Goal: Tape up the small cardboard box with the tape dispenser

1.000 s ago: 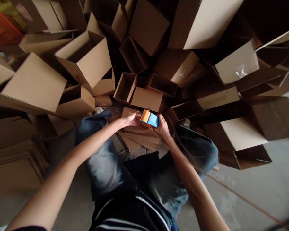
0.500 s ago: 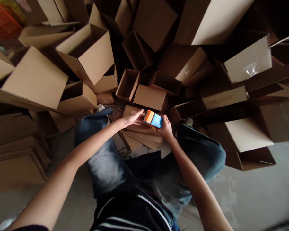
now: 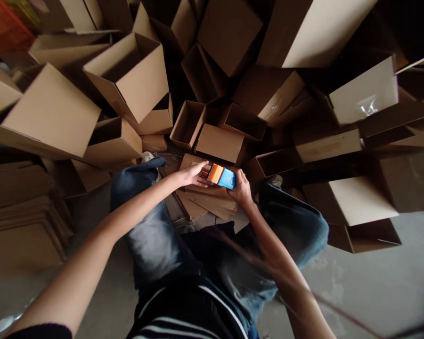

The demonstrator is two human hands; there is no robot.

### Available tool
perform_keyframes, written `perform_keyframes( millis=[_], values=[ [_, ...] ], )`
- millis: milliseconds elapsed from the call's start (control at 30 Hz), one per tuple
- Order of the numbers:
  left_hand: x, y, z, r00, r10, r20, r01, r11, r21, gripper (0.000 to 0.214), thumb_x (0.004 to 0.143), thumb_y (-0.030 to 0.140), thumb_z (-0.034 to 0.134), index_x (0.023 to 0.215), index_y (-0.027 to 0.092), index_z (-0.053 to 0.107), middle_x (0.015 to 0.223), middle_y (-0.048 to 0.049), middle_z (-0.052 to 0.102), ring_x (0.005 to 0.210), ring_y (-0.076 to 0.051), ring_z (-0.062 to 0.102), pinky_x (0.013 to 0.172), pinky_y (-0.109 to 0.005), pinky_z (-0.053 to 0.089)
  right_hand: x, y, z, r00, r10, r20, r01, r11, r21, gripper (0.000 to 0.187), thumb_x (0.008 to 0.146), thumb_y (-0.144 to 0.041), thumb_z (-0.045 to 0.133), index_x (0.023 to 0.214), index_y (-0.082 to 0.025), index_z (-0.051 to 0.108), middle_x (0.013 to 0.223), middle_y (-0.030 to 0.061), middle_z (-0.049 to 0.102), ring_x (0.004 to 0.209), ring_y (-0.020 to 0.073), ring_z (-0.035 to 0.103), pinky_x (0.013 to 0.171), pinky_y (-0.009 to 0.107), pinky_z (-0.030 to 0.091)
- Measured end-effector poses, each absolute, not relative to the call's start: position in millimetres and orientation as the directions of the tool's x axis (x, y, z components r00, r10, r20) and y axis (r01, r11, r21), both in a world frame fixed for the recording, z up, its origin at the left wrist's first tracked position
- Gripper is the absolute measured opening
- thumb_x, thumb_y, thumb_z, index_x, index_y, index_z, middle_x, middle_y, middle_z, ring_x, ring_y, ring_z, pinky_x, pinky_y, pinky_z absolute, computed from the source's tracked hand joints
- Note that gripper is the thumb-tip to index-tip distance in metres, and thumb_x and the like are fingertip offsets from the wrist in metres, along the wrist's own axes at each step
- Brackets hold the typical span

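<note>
Above the flattened cardboard pieces (image 3: 214, 200) between my legs is what looks like a tape dispenser (image 3: 228, 179), with a shiny orange end and a blue end. My right hand (image 3: 242, 188) is wrapped round its blue end. Stretched toward the orange end, my left hand (image 3: 194, 174) is open with its fingers apart. Its fingertips are very close to the dispenser; whether they touch it I cannot tell. The underside of the dispenser is hidden.
Small open boxes (image 3: 189, 123) and a closed box (image 3: 219, 142) lie just ahead. Larger cardboard boxes (image 3: 143, 77) pile up in a wide arc beyond. Stacked flat cardboard (image 3: 24, 202) is at the left. At the right, a tipped box (image 3: 374, 235) rests on the grey floor (image 3: 381, 287).
The tape dispenser and my right hand have moved slightly left and down, closer to my left hand. My left hand stays stretched out in nearly the same place.
</note>
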State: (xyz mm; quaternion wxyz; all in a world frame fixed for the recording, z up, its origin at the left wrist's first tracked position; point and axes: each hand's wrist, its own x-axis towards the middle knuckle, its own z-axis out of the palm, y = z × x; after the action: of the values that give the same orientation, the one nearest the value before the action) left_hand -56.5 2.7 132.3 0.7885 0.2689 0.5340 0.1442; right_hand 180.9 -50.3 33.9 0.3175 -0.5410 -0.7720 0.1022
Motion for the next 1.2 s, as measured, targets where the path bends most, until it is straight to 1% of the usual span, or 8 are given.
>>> perform_keyframes(
  millis=[100, 300, 533, 667, 800, 933, 1100, 1200],
  values=[
    [-57, 2, 133, 0.392, 0.493, -0.777, 0.027, 0.838, 0.545, 0.045, 0.111, 0.047, 0.039, 0.086, 0.017, 0.064, 0.078, -0.0068, 0.07, 0.071, -0.019, 0.07, 0.072, -0.034, 0.059, 180, -50, 33, -0.221, 0.894, 0.39, 0.778, 0.403, -0.482, 0.048, 0.066, -0.015, 0.057, 0.112, -0.024, 0.046, 0.101, 0.0101, 0.059, 0.094, 0.0301, 0.061, 0.079, 0.042, 0.056],
    [-55, 2, 137, 0.334, 0.491, -0.805, -0.045, 0.861, 0.506, 0.042, 0.11, 0.041, 0.041, 0.082, 0.018, 0.062, 0.068, -0.0042, 0.066, 0.061, -0.016, 0.065, 0.061, -0.028, 0.056, 179, -51, 34, -0.218, 0.893, 0.394, 0.775, 0.404, -0.486, 0.047, 0.066, -0.017, 0.058, 0.112, -0.023, 0.046, 0.102, 0.0104, 0.059, 0.094, 0.0302, 0.061, 0.079, 0.042, 0.056],
    [-58, 6, 134, 0.277, 0.511, -0.814, -0.131, 0.859, 0.495, 0.041, 0.109, 0.032, 0.044, 0.077, 0.017, 0.064, 0.065, -0.004, 0.066, 0.058, -0.013, 0.063, 0.055, -0.024, 0.052, 180, -51, 37, -0.221, 0.899, 0.377, 0.765, 0.4, -0.505, 0.048, 0.068, -0.017, 0.057, 0.115, -0.023, 0.048, 0.103, 0.0108, 0.06, 0.095, 0.0306, 0.062, 0.08, 0.043, 0.056],
    [-60, 8, 129, 0.281, 0.541, -0.793, -0.124, 0.839, 0.529, 0.035, 0.106, 0.026, 0.051, 0.077, 0.016, 0.067, 0.068, -0.0044, 0.069, 0.06, -0.012, 0.064, 0.056, -0.022, 0.05, 180, -50, 36, -0.218, 0.899, 0.38, 0.771, 0.397, -0.497, 0.048, 0.067, -0.017, 0.058, 0.113, -0.024, 0.047, 0.103, 0.0105, 0.06, 0.093, 0.0298, 0.061, 0.079, 0.042, 0.056],
    [-58, 7, 124, 0.283, 0.591, -0.755, -0.085, 0.8, 0.594, 0.035, 0.105, 0.016, 0.05, 0.075, 0.016, 0.066, 0.067, -0.0014, 0.067, 0.056, -0.008, 0.061, 0.053, -0.019, 0.046, 180, -49, 35, -0.222, 0.894, 0.389, 0.768, 0.406, -0.495, 0.048, 0.066, -0.016, 0.058, 0.112, -0.023, 0.047, 0.103, 0.0109, 0.06, 0.094, 0.0302, 0.061, 0.079, 0.043, 0.057],
    [-58, 7, 115, 0.326, 0.633, -0.702, -0.024, 0.748, 0.663, 0.027, 0.101, 0.01, 0.056, 0.083, 0.016, 0.074, 0.072, -0.0005, 0.069, 0.06, -0.006, 0.06, 0.054, -0.016, 0.043, 180, -50, 36, -0.23, 0.895, 0.382, 0.769, 0.408, -0.492, 0.05, 0.066, -0.016, 0.058, 0.114, -0.023, 0.047, 0.104, 0.011, 0.06, 0.096, 0.0306, 0.061, 0.081, 0.044, 0.057],
    [-62, 9, 102, 0.365, 0.696, -0.618, 0.065, 0.643, 0.763, 0.035, 0.097, 0.004, 0.052, 0.105, 0.019, 0.082, 0.09, -0.0041, 0.078, 0.07, -0.009, 0.065, 0.062, -0.017, 0.049, 179, -50, 37, -0.224, 0.893, 0.391, 0.775, 0.406, -0.484, 0.05, 0.067, -0.015, 0.058, 0.115, -0.023, 0.047, 0.103, 0.0112, 0.06, 0.095, 0.03, 0.061, 0.08, 0.043, 0.057],
    [-64, 10, 96, 0.367, 0.703, -0.609, 0.061, 0.635, 0.77, 0.034, 0.098, 0.004, 0.052, 0.103, 0.018, 0.082, 0.09, -0.0046, 0.079, 0.07, -0.008, 0.067, 0.059, -0.015, 0.048, 180, -50, 37, -0.23, 0.891, 0.392, 0.776, 0.411, -0.478, 0.049, 0.067, -0.014, 0.058, 0.115, -0.022, 0.047, 0.103, 0.0113, 0.06, 0.094, 0.03, 0.062, 0.079, 0.042, 0.056]
  ],
)
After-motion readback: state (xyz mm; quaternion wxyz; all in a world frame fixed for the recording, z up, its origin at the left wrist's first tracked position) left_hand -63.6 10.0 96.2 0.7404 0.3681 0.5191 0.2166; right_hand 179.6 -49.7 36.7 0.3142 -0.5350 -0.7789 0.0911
